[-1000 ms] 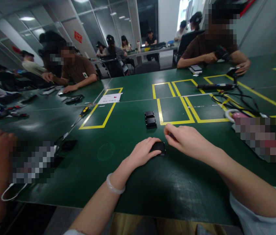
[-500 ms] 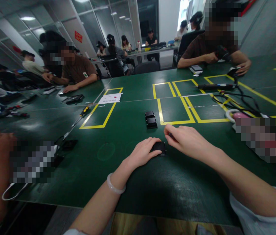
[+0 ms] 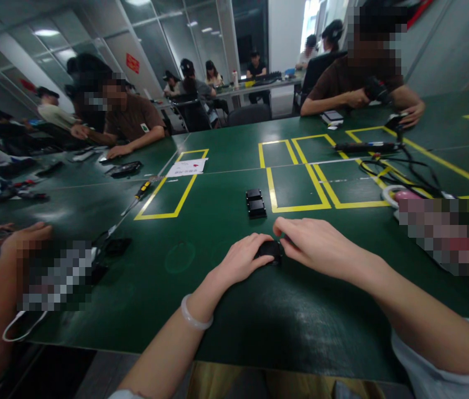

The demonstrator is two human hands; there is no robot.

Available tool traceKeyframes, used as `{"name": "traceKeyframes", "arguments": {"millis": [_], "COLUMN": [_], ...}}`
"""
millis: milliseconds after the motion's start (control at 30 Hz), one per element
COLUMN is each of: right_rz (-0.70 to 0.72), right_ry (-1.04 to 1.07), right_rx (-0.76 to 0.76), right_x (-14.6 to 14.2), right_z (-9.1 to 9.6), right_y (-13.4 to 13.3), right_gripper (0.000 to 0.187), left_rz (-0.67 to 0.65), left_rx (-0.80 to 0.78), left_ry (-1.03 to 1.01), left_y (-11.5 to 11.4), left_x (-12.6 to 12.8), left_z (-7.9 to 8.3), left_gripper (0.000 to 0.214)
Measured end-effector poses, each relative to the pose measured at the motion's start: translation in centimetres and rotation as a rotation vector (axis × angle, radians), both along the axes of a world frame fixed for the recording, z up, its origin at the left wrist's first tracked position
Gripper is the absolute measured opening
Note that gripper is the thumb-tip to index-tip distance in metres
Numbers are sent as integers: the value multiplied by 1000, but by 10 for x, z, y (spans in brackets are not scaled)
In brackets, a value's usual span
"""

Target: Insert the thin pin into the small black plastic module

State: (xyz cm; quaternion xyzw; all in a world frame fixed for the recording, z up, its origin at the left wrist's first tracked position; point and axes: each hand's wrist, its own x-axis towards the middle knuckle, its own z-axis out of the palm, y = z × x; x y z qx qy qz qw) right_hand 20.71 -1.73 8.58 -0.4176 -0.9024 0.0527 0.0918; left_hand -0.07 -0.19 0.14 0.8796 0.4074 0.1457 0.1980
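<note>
A green table (image 3: 251, 327) spreads under everything. Above it the right hand (image 3: 313, 238) is curled, its fingertips just beside the piece; whether they pinch anything cannot be told. The left hand (image 3: 245, 256) rests on the table, thumb and fingers clasping the piece. Beyond it lies a block (image 3: 256, 205), black, with two glossy raised sections and small lugs along its sides. The piece (image 3: 271, 250) sits flat on the table, small and black, partly hidden by the fingers. Since half a second ago, the right hand has drawn closer to the piece, while the left hand and the block have stayed put.
</note>
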Motion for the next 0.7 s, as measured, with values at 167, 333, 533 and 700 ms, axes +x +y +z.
{"name": "traceKeyframes", "arguments": {"millis": [167, 333, 533, 700], "right_rz": [-19, -26, -13, -37], "right_ry": [-39, -70, 3, -69], "right_rx": [36, 31, 5, 29], "right_x": [-2, -2, -1, -1], "right_z": [1, -1, 3, 1], "right_y": [0, 2, -1, 2], "right_gripper": [20, 21, 11, 24], "left_rz": [0, 0, 3, 3], "left_rx": [-2, -6, -9, -21], "left_ry": [-1, 6, 1, 14], "left_y": [0, 0, 0, 0], "left_x": [0, 0, 0, 0], "left_z": [-1, 0, -1, 0], "left_gripper": [35, 34, 36, 34]}}
